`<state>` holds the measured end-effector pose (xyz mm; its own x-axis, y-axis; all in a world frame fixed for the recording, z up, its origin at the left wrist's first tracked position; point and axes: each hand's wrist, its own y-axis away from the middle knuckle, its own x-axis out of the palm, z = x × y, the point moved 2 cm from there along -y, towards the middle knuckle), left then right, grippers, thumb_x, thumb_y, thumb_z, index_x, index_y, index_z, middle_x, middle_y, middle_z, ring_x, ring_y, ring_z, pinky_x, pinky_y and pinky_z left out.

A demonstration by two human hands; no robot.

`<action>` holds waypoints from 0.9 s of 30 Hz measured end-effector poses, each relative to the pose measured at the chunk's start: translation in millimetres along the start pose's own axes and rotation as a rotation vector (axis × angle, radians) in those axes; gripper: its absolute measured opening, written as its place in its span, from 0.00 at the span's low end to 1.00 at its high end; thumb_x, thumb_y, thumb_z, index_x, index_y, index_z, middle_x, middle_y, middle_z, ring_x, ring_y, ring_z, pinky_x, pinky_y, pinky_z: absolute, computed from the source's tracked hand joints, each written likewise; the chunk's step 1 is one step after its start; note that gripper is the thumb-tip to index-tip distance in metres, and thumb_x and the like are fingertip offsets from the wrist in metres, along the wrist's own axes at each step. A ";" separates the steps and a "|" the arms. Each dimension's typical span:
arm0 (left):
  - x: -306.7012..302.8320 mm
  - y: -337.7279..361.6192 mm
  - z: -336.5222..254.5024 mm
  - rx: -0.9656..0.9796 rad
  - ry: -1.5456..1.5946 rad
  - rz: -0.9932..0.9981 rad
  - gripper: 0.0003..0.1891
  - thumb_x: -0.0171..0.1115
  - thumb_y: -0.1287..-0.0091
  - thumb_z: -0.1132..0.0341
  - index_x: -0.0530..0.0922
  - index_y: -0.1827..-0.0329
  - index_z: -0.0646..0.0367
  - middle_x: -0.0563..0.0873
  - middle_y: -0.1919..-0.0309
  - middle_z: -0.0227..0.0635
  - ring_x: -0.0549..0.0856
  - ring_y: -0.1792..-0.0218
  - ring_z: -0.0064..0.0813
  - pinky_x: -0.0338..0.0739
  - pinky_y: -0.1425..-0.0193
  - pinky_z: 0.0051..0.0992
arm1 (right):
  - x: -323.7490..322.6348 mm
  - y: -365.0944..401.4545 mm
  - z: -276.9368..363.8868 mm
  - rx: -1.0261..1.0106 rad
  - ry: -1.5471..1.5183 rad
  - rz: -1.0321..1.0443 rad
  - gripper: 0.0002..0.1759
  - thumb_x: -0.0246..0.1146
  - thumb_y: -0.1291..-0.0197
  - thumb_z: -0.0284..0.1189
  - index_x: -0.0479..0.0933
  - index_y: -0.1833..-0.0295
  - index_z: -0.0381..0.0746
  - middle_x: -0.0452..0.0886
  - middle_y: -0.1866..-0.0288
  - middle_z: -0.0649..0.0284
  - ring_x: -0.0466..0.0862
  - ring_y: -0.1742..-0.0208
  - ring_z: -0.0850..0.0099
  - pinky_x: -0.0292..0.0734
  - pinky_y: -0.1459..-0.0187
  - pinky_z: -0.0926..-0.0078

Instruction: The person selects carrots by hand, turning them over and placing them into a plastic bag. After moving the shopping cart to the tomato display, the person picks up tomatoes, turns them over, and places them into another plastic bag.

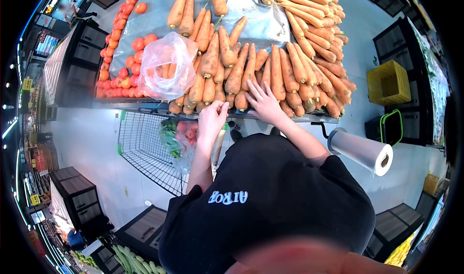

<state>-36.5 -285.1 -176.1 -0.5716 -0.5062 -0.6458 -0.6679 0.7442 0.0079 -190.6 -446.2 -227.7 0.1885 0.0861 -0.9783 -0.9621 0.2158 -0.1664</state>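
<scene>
Silver sheeting (268, 25) lines the produce display, where carrots (278, 78) lie piled beside tomatoes (137, 44). Our right hand (266, 102) rests on the carrots, fingers spread, gripping none. Our left hand (211, 119) curls near the front edge; we cannot tell its contents. For control, we grasp one carrot's thick end, leaving its neighbours undisturbed.

Two hands (265, 105), dozens of carrots (278, 78), one shopping cart (140, 139), one plastic roll (358, 151), one green-rimmed basket (376, 130)
</scene>
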 end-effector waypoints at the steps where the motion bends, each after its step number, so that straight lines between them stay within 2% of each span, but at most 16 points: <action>1: -3.7 0.1 -1.0 0.005 0.026 -0.015 0.13 0.66 0.26 0.59 0.84 0.64 0.59 0.88 0.79 0.37 0.89 0.74 0.37 0.81 0.66 0.34 | 2.1 0.7 2.6 0.037 -0.020 0.012 0.37 0.69 0.39 0.50 0.75 0.31 0.37 0.53 0.14 0.45 0.60 0.16 0.54 0.48 0.18 0.42; 3: -16.1 -0.7 -1.5 0.013 0.083 -0.058 0.12 0.67 0.27 0.60 0.84 0.64 0.60 0.88 0.79 0.36 0.89 0.75 0.34 0.80 0.66 0.32 | 6.9 0.3 4.7 0.057 -0.029 -0.003 0.40 0.66 0.36 0.53 0.75 0.31 0.33 0.50 0.14 0.45 0.58 0.15 0.56 0.43 0.17 0.43; 6: -45.7 -6.9 -6.8 0.017 0.097 -0.203 0.12 0.67 0.27 0.60 0.85 0.63 0.61 0.88 0.77 0.37 0.89 0.74 0.34 0.81 0.65 0.32 | 8.7 1.2 4.2 0.061 -0.058 0.001 0.38 0.64 0.34 0.53 0.75 0.30 0.34 0.50 0.14 0.45 0.57 0.15 0.56 0.42 0.17 0.43; 8: -69.1 -19.7 2.5 0.112 -0.042 -0.353 0.10 0.66 0.26 0.61 0.85 0.60 0.60 0.90 0.70 0.41 0.91 0.67 0.37 0.83 0.59 0.33 | 9.3 1.4 4.0 0.060 -0.051 0.005 0.37 0.65 0.34 0.52 0.75 0.31 0.34 0.50 0.14 0.45 0.58 0.15 0.56 0.42 0.17 0.43; 10: -93.6 -34.8 5.4 0.086 -0.116 -0.513 0.10 0.65 0.26 0.62 0.84 0.57 0.61 0.90 0.66 0.41 0.90 0.63 0.41 0.83 0.56 0.36 | 12.8 1.5 3.0 0.056 -0.041 -0.009 0.38 0.66 0.36 0.53 0.76 0.31 0.35 0.51 0.14 0.45 0.58 0.15 0.57 0.43 0.17 0.42; 12: -114.9 -60.0 17.6 0.389 -0.130 -0.643 0.10 0.64 0.27 0.64 0.83 0.54 0.63 0.90 0.60 0.42 0.89 0.59 0.44 0.82 0.53 0.38 | 10.9 1.7 3.4 0.056 -0.035 0.014 0.38 0.67 0.37 0.51 0.75 0.30 0.35 0.51 0.14 0.45 0.58 0.15 0.58 0.42 0.17 0.42; 13: -123.7 -72.6 20.6 0.400 -0.154 -0.621 0.10 0.63 0.27 0.65 0.82 0.54 0.64 0.89 0.57 0.44 0.88 0.55 0.48 0.82 0.49 0.39 | 9.5 2.1 3.4 0.051 -0.026 0.020 0.38 0.68 0.38 0.51 0.75 0.30 0.35 0.51 0.14 0.45 0.57 0.15 0.58 0.42 0.17 0.42; 16: -130.4 -125.2 71.9 0.434 -0.467 -0.583 0.11 0.63 0.28 0.64 0.83 0.53 0.63 0.88 0.57 0.48 0.87 0.54 0.51 0.81 0.46 0.43 | 8.7 4.1 3.2 0.041 -0.031 0.038 0.40 0.70 0.41 0.47 0.73 0.28 0.35 0.51 0.14 0.45 0.56 0.14 0.58 0.43 0.16 0.44; 17: -127.6 -131.3 70.4 0.278 -0.447 -0.502 0.13 0.63 0.29 0.62 0.85 0.51 0.63 0.88 0.54 0.52 0.86 0.51 0.54 0.79 0.42 0.47 | 9.1 5.2 2.6 0.035 -0.030 0.038 0.40 0.71 0.41 0.47 0.73 0.28 0.35 0.51 0.14 0.44 0.56 0.14 0.58 0.43 0.16 0.45; 20: -117.0 -149.9 71.3 0.158 -0.247 -0.274 0.17 0.63 0.29 0.59 0.85 0.46 0.63 0.88 0.52 0.55 0.86 0.50 0.56 0.78 0.40 0.48 | 9.0 6.6 1.9 0.019 -0.045 0.025 0.41 0.73 0.43 0.44 0.73 0.28 0.34 0.52 0.14 0.44 0.57 0.15 0.57 0.43 0.16 0.47; 23: -101.1 -165.2 81.2 0.161 -0.334 -0.356 0.20 0.61 0.28 0.56 0.84 0.42 0.63 0.88 0.52 0.56 0.86 0.49 0.57 0.78 0.40 0.46 | 4.7 9.7 2.0 0.001 -0.077 0.003 0.38 0.74 0.44 0.42 0.74 0.30 0.34 0.53 0.15 0.44 0.59 0.16 0.57 0.44 0.16 0.49; 26: -97.5 -175.8 83.6 0.333 -0.199 -0.462 0.22 0.59 0.26 0.54 0.82 0.39 0.62 0.89 0.52 0.56 0.87 0.50 0.58 0.79 0.41 0.46 | 4.2 12.6 0.3 -0.022 -0.098 0.005 0.38 0.74 0.44 0.42 0.75 0.31 0.35 0.53 0.15 0.44 0.59 0.16 0.57 0.44 0.15 0.50; 27: -97.1 -177.9 79.1 0.323 -0.247 -0.480 0.23 0.57 0.25 0.53 0.82 0.39 0.62 0.89 0.51 0.56 0.86 0.49 0.57 0.78 0.40 0.45 | 3.9 13.0 0.1 -0.025 -0.093 0.005 0.37 0.73 0.43 0.41 0.75 0.31 0.36 0.53 0.15 0.44 0.59 0.16 0.57 0.45 0.15 0.50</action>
<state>175.6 -333.9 -175.1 -0.0913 -0.7297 -0.6776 -0.6233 0.5726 -0.5326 -202.4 -442.9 -233.6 0.2005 0.1775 -0.9635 -0.9674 0.1909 -0.1662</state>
